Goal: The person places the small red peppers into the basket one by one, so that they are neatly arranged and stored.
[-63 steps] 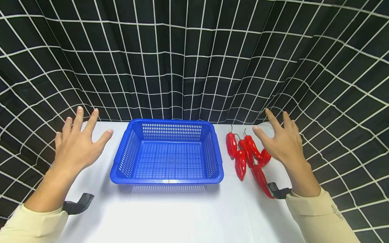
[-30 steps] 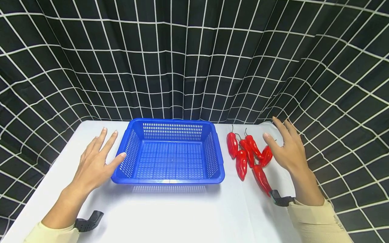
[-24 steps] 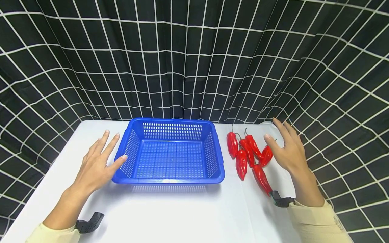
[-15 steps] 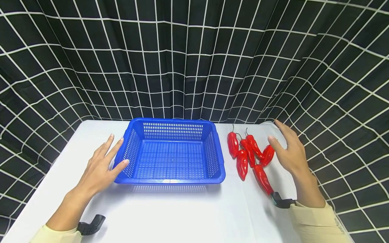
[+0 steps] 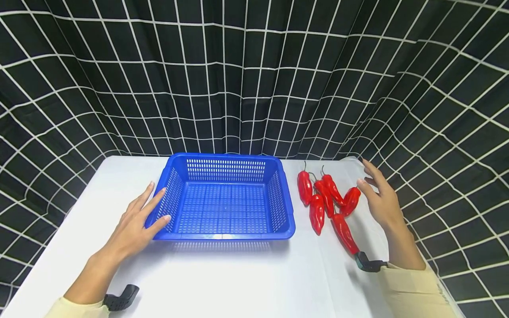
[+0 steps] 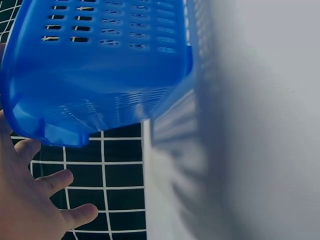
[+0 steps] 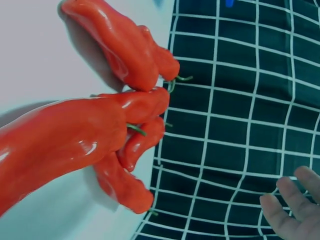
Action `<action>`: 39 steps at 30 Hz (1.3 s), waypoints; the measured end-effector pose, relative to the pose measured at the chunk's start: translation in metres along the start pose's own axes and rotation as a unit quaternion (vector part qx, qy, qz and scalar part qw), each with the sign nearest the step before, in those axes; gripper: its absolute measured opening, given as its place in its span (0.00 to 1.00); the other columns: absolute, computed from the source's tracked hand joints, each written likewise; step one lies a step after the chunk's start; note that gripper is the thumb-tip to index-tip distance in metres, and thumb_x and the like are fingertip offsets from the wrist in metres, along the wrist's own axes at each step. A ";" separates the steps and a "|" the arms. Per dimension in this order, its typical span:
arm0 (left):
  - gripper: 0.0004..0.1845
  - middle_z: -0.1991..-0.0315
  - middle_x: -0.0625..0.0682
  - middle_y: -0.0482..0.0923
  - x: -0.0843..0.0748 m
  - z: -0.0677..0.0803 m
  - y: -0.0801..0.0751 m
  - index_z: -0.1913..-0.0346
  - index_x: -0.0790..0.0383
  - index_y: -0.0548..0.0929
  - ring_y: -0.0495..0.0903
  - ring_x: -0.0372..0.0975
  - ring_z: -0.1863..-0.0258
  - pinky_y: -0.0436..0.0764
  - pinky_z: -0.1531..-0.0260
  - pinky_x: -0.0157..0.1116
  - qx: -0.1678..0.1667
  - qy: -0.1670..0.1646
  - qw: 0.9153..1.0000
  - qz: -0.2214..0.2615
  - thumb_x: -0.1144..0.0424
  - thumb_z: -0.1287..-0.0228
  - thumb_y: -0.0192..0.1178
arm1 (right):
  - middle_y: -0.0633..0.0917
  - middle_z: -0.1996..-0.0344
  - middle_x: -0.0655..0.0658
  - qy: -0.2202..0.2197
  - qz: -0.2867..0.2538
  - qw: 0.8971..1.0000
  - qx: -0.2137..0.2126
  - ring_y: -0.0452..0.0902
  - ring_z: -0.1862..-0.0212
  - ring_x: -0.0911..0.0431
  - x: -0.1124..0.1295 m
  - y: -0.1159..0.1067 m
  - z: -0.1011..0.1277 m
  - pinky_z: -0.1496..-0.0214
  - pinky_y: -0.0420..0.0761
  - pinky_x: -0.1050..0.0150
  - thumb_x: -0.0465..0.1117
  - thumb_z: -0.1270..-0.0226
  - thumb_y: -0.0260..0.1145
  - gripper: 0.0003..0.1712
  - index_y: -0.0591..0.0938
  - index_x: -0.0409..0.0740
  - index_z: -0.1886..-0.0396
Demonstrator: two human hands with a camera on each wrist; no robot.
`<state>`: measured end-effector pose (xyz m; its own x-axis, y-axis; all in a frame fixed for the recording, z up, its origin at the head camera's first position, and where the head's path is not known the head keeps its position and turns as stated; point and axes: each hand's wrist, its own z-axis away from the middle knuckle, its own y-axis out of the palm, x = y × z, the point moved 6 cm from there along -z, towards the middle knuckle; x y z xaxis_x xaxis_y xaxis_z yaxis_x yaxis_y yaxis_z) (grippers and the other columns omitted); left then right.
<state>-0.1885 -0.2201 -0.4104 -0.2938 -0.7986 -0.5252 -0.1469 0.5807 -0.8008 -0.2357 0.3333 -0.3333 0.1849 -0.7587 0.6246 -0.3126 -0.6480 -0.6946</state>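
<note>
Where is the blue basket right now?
In the head view, the blue basket sits mid-table, the left hand at its left wall and the red peppers to its right.

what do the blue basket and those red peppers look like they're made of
Blue basket: looks like moulded plastic, semi-glossy, with uniform colour, rows of punched slots in walls and floor, and a rolled rim.

Red peppers: possibly plastic or rubber replicas rather than real ones; the right wrist view shows a very smooth, waxy skin with sharp highlights and thin green stems. The look alone cannot settle it.
</note>
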 end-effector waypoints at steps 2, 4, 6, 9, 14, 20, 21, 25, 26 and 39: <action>0.38 0.23 0.54 0.43 0.002 0.001 0.003 0.25 0.48 0.58 0.49 0.63 0.30 0.52 0.47 0.73 0.002 0.003 1.000 0.002 0.46 0.35 0.58 | 0.64 0.31 0.33 -0.005 -0.016 1.000 0.001 0.64 0.37 0.32 -0.003 0.001 -0.001 0.52 0.68 0.26 0.51 0.27 0.54 0.35 0.57 0.57 0.24; 0.38 0.23 0.55 0.44 0.004 0.003 0.005 0.25 0.49 0.59 0.49 0.63 0.30 0.52 0.47 0.73 0.005 0.007 1.000 0.005 0.47 0.35 0.58 | 0.65 0.32 0.33 -0.010 -0.033 0.999 0.002 0.65 0.37 0.32 -0.005 0.001 -0.002 0.50 0.69 0.28 0.50 0.27 0.54 0.34 0.57 0.56 0.24; 0.37 0.24 0.55 0.45 0.006 0.004 0.007 0.25 0.50 0.59 0.49 0.63 0.30 0.52 0.46 0.73 0.009 0.009 1.000 0.011 0.48 0.35 0.59 | 0.66 0.32 0.33 -0.010 -0.045 0.999 0.004 0.66 0.38 0.32 -0.008 0.002 -0.002 0.49 0.70 0.30 0.49 0.26 0.53 0.34 0.57 0.57 0.24; 0.37 0.24 0.54 0.45 0.008 0.007 0.010 0.26 0.51 0.61 0.49 0.62 0.30 0.53 0.46 0.73 0.016 0.005 1.000 0.016 0.48 0.35 0.59 | 0.67 0.33 0.34 -0.004 -0.055 0.998 0.009 0.66 0.38 0.33 -0.012 0.002 -0.003 0.47 0.73 0.37 0.49 0.26 0.53 0.34 0.56 0.58 0.23; 0.35 0.24 0.52 0.46 0.009 0.009 0.013 0.27 0.52 0.64 0.50 0.62 0.30 0.54 0.46 0.72 0.019 -0.003 1.000 0.013 0.49 0.36 0.60 | 0.67 0.33 0.36 0.019 -0.072 0.997 0.010 0.68 0.38 0.36 -0.021 0.001 -0.003 0.47 0.78 0.50 0.50 0.25 0.52 0.34 0.55 0.61 0.24; 0.31 0.24 0.52 0.47 0.009 0.009 0.015 0.33 0.55 0.71 0.53 0.61 0.31 0.57 0.46 0.71 0.006 0.005 1.000 0.009 0.50 0.37 0.61 | 0.69 0.35 0.34 0.031 -0.146 0.989 0.003 0.75 0.44 0.56 -0.032 -0.001 -0.001 0.53 0.79 0.68 0.50 0.24 0.50 0.32 0.56 0.61 0.24; 0.30 0.24 0.52 0.47 0.009 0.009 0.015 0.34 0.56 0.72 0.53 0.61 0.31 0.57 0.46 0.70 0.004 0.006 1.000 0.008 0.50 0.37 0.61 | 0.69 0.35 0.34 0.033 -0.171 0.985 0.005 0.75 0.45 0.59 -0.033 -0.001 -0.001 0.54 0.78 0.71 0.50 0.24 0.50 0.31 0.56 0.60 0.24; 0.28 0.24 0.52 0.48 0.010 0.008 0.014 0.36 0.57 0.74 0.53 0.61 0.31 0.57 0.45 0.70 0.001 0.011 1.000 0.011 0.50 0.37 0.61 | 0.69 0.37 0.36 0.047 -0.295 0.954 0.004 0.77 0.48 0.59 -0.042 0.000 -0.001 0.55 0.80 0.69 0.46 0.24 0.51 0.32 0.56 0.58 0.24; 0.28 0.24 0.53 0.48 0.010 0.008 0.014 0.37 0.57 0.75 0.53 0.61 0.31 0.56 0.45 0.70 0.000 0.011 1.000 0.012 0.50 0.37 0.61 | 0.69 0.38 0.37 0.051 -0.322 0.945 0.002 0.77 0.48 0.58 -0.044 0.000 -0.001 0.55 0.80 0.68 0.44 0.25 0.52 0.32 0.56 0.57 0.24; 0.27 0.24 0.53 0.48 0.011 0.008 0.015 0.37 0.57 0.74 0.53 0.63 0.32 0.57 0.46 0.71 0.003 0.008 1.000 0.023 0.51 0.37 0.61 | 0.75 0.46 0.46 0.096 -0.428 0.899 -0.001 0.83 0.56 0.55 -0.071 0.001 -0.006 0.58 0.81 0.60 0.44 0.26 0.56 0.33 0.57 0.55 0.25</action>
<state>-0.1865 -0.2214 -0.4305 -0.3148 -0.7686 -0.5570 -0.1280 0.6158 -0.7774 -0.2543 0.3872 -0.3760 0.1944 0.0432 0.9800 -0.1351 -0.9883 0.0703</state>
